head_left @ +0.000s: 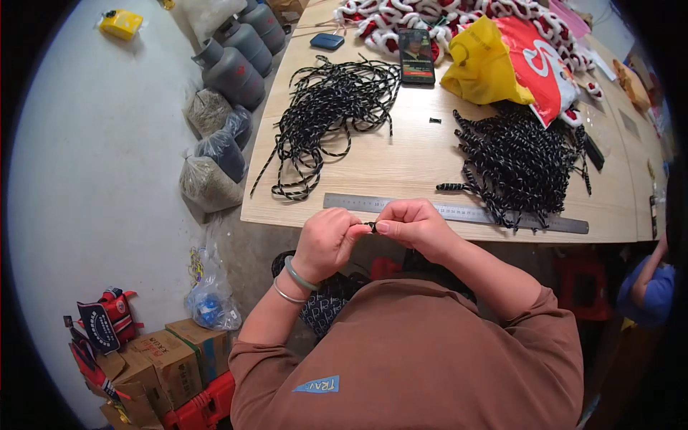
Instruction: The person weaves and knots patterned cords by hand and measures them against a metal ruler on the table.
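My left hand (328, 242) and my right hand (414, 226) meet just in front of the table's near edge, both closed in a pinch. Between their fingertips is a short bit of black cord (371, 226), mostly hidden by the fingers. A steel ruler (358, 202) lies along the table edge just beyond my hands. Loose long black cords with light flecks (333, 100) lie in a tangle at the left. At the right is a heap of coiled, knotted black cords (519, 161), with one knotted end (450, 187) sticking out to the left.
A phone (417, 57), a dark blue case (327, 41) and a yellow and red plastic bag (494, 64) lie further back on the table (279, 204). Red and white fuzzy trim (387, 21) fills the far edge. Gas cylinders (233, 75) stand left. Another person's blue sleeve (648, 287) shows at right.
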`<move>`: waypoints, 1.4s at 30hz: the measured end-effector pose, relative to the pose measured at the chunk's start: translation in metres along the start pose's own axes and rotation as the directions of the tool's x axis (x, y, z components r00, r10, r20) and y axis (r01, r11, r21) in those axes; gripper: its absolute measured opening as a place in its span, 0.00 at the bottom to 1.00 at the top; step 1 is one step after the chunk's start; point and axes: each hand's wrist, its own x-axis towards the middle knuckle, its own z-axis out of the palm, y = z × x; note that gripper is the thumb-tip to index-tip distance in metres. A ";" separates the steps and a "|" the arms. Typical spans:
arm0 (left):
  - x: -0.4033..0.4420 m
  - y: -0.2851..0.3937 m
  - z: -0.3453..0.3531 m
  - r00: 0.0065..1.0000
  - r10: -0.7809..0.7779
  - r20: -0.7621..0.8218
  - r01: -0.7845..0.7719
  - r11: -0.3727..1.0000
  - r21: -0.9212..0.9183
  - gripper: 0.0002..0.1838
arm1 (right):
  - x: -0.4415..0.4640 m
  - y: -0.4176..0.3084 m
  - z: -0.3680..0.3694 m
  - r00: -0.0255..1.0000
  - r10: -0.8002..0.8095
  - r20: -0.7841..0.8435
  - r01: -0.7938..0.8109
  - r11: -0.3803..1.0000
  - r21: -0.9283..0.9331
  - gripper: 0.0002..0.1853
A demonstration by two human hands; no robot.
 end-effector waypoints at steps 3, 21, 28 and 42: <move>0.011 0.020 0.004 0.983 -0.050 -0.175 0.038 0.997 -0.069 0.11 | 0.000 0.002 -0.006 0.999 0.036 0.020 -0.036 0.999 -0.001 0.11; -0.007 0.007 0.001 0.976 -0.201 0.085 0.216 0.948 -0.233 0.10 | -0.005 0.008 0.005 0.871 -0.484 0.081 0.406 0.618 -0.673 0.07; -0.015 -0.001 0.004 0.921 -0.381 0.085 0.350 0.708 -0.613 0.18 | -0.003 0.009 -0.006 0.989 -0.118 -0.090 0.102 0.980 -0.171 0.09; -0.025 0.000 0.025 0.844 -0.536 0.021 0.278 0.404 -0.872 0.13 | 0.003 0.024 0.002 0.879 -0.471 -0.080 0.358 0.760 -0.543 0.07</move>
